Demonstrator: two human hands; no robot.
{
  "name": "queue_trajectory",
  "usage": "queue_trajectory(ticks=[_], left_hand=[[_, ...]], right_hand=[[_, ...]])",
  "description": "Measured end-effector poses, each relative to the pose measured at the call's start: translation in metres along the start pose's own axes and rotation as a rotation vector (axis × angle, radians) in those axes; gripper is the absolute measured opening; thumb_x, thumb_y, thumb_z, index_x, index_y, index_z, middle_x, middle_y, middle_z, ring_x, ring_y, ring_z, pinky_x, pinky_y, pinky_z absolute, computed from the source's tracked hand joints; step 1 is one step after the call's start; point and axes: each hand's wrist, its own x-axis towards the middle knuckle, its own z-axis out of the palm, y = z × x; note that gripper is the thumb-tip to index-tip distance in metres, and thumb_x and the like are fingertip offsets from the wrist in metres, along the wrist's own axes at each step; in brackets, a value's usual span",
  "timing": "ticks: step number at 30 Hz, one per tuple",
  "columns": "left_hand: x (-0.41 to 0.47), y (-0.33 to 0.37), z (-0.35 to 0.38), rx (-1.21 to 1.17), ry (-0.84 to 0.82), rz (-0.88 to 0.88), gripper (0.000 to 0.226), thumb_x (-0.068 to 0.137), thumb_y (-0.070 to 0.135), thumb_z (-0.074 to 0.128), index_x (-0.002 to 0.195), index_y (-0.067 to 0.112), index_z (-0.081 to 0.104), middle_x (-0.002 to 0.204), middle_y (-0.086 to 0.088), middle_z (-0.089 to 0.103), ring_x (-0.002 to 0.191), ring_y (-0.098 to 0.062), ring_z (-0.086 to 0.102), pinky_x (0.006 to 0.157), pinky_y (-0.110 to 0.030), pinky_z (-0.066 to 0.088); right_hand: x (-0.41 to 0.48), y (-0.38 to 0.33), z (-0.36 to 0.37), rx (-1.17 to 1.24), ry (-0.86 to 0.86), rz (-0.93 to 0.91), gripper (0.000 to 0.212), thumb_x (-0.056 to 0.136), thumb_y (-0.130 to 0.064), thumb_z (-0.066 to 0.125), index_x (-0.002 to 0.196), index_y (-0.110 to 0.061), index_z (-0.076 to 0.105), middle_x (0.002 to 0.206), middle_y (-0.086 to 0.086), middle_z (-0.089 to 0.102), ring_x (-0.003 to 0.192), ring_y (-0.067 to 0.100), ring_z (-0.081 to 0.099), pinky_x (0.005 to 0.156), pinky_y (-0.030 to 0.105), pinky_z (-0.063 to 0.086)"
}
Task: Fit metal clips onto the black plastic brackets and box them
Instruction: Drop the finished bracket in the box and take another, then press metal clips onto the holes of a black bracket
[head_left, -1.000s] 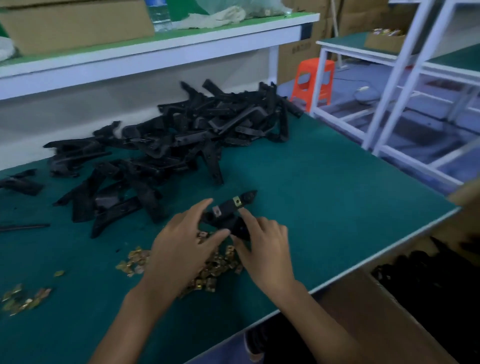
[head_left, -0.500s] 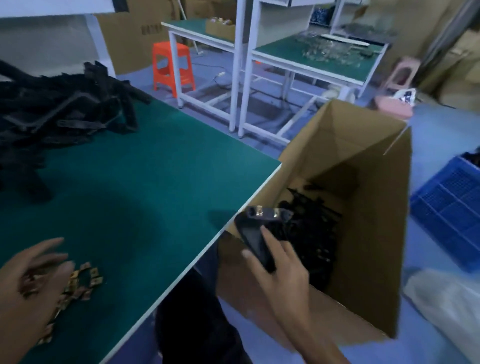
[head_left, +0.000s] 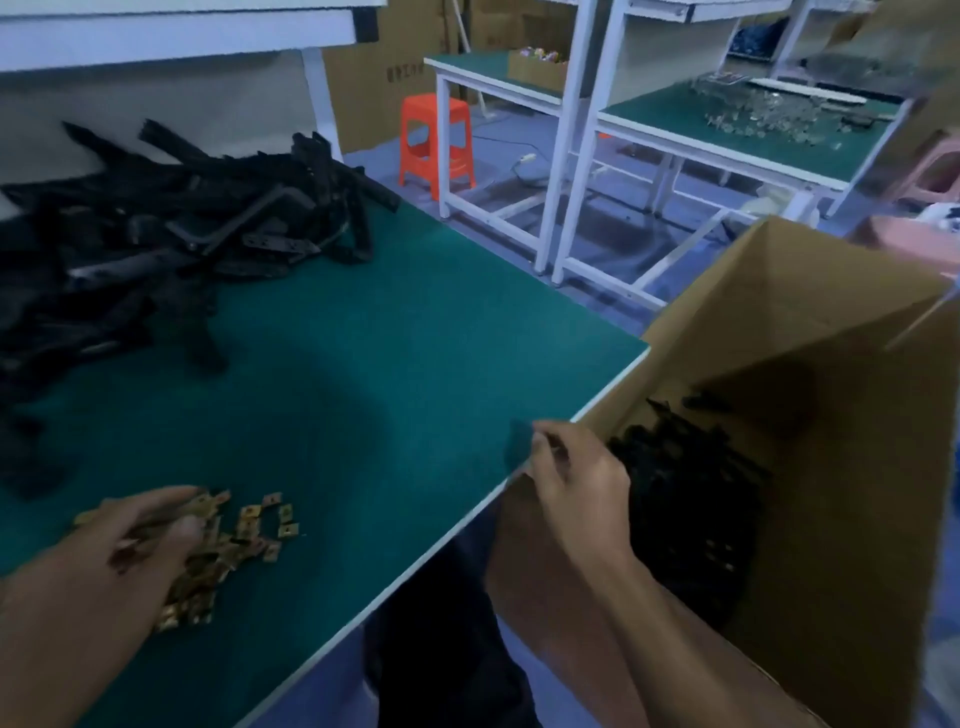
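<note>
Clips (head_left: 244, 535) sit right under the left hand (head_left: 130, 551), fingers curled into them; right hand (head_left: 576, 483) loose, apparently empty, beside the box (head_left: 810, 332).

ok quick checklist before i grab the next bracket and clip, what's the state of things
1. Right hand free: ok, nothing visible in it, at the table edge beside the box.
2. Clips to hand: ok, left hand rests on the brass clip pile.
3. Clip actually pinched in the left fingers: cannot tell, blurred.
4. Bracket stock: ok, a big heap of black brackets sits at the back left of the green table.
5. Cardboard box open with room: ok, black brackets inside sit well below the rim.
6. Working space: ok, bare mat between the clips and the heap.
</note>
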Motion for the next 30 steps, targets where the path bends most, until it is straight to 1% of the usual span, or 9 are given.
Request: queue_trajectory(ticks=[4, 7, 9, 14, 17, 21, 25, 28, 30], left_hand=[[-0.014, 0.078, -0.028, 0.097, 0.115, -0.007, 0.014, 0.092, 0.057, 0.057, 0.104, 0.055, 0.064, 0.095, 0.05, 0.058, 0.085, 0.031, 0.05, 0.067, -0.007, 0.039], [-0.009, 0.079, -0.033, 0.062, 0.191, -0.074, 0.014, 0.095, 0.027, 0.068, 0.105, 0.035, 0.071, 0.098, 0.025, 0.071, 0.085, 0.014, 0.057, 0.072, -0.011, 0.038], [-0.008, 0.076, -0.039, 0.067, 0.241, -0.109, 0.015, 0.094, 0.024, 0.069, 0.108, 0.025, 0.073, 0.105, 0.012, 0.074, 0.094, -0.004, 0.064, 0.082, -0.018, 0.041], [0.007, 0.048, -0.056, 0.047, 0.337, -0.18, 0.022, 0.095, 0.021, 0.067, 0.116, 0.019, 0.072, 0.11, 0.009, 0.072, 0.104, -0.01, 0.065, 0.086, -0.019, 0.043], [0.034, 0.04, -0.064, -0.084, 0.405, -0.296, 0.023, 0.096, 0.027, 0.067, 0.118, 0.019, 0.067, 0.104, 0.009, 0.066, 0.097, -0.012, 0.063, 0.083, -0.023, 0.045], [0.072, 0.028, -0.068, -0.192, 0.491, -0.483, 0.044, 0.093, 0.037, 0.07, 0.11, -0.001, 0.054, 0.098, -0.019, 0.062, 0.091, -0.038, 0.061, 0.071, -0.046, 0.051], [0.085, 0.016, -0.067, -0.013, 0.244, -0.582, 0.034, 0.093, 0.036, 0.069, 0.074, 0.016, 0.049, 0.07, -0.003, 0.054, 0.072, -0.027, 0.058, 0.06, -0.035, 0.041], [0.082, 0.016, -0.066, -0.336, 0.377, -0.54, 0.027, 0.095, 0.024, 0.069, 0.086, 0.003, 0.054, 0.082, -0.013, 0.061, 0.079, -0.031, 0.063, 0.072, -0.044, 0.052], [0.072, 0.025, -0.069, -0.436, 0.516, -0.477, 0.024, 0.098, 0.022, 0.065, 0.09, 0.007, 0.047, 0.082, -0.011, 0.062, 0.074, -0.025, 0.067, 0.066, -0.041, 0.052]], right_hand=[[-0.013, -0.073, 0.047, 0.183, -0.238, -0.151, 0.009, 0.094, -0.02, 0.07, 0.101, -0.022, 0.076, 0.094, -0.01, 0.074, 0.079, 0.009, 0.066, 0.076, 0.029, 0.051], [-0.018, -0.11, 0.081, 0.29, -0.479, -0.098, 0.011, 0.096, -0.023, 0.066, 0.1, -0.025, 0.077, 0.088, -0.011, 0.073, 0.076, 0.007, 0.064, 0.076, 0.034, 0.052], [-0.019, -0.121, 0.099, 0.293, -0.539, -0.092, 0.015, 0.098, -0.027, 0.063, 0.103, -0.025, 0.077, 0.09, -0.011, 0.074, 0.079, 0.009, 0.066, 0.077, 0.038, 0.053], [-0.019, -0.122, 0.115, 0.153, -0.565, -0.164, 0.016, 0.1, -0.039, 0.058, 0.107, -0.034, 0.072, 0.089, -0.021, 0.07, 0.077, 0.003, 0.064, 0.068, 0.034, 0.055], [-0.02, -0.121, 0.117, 0.127, -0.566, -0.166, 0.013, 0.099, -0.038, 0.06, 0.103, -0.036, 0.072, 0.079, -0.023, 0.069, 0.068, 0.0, 0.062, 0.059, 0.029, 0.05], [-0.02, -0.125, 0.116, 0.159, -0.516, -0.142, 0.009, 0.095, -0.032, 0.066, 0.093, -0.037, 0.073, 0.07, -0.022, 0.067, 0.062, 0.002, 0.062, 0.059, 0.033, 0.051], [-0.021, -0.125, 0.116, 0.187, -0.505, -0.134, 0.01, 0.093, -0.031, 0.067, 0.09, -0.038, 0.073, 0.067, -0.018, 0.067, 0.063, 0.005, 0.063, 0.062, 0.038, 0.053], [-0.021, -0.124, 0.116, 0.172, -0.492, -0.149, 0.012, 0.092, -0.031, 0.067, 0.088, -0.041, 0.071, 0.064, -0.02, 0.066, 0.061, 0.002, 0.061, 0.059, 0.034, 0.052], [-0.021, -0.125, 0.116, 0.166, -0.492, -0.156, 0.011, 0.092, -0.031, 0.066, 0.088, -0.041, 0.071, 0.066, -0.021, 0.067, 0.06, 0.001, 0.061, 0.058, 0.033, 0.051]])
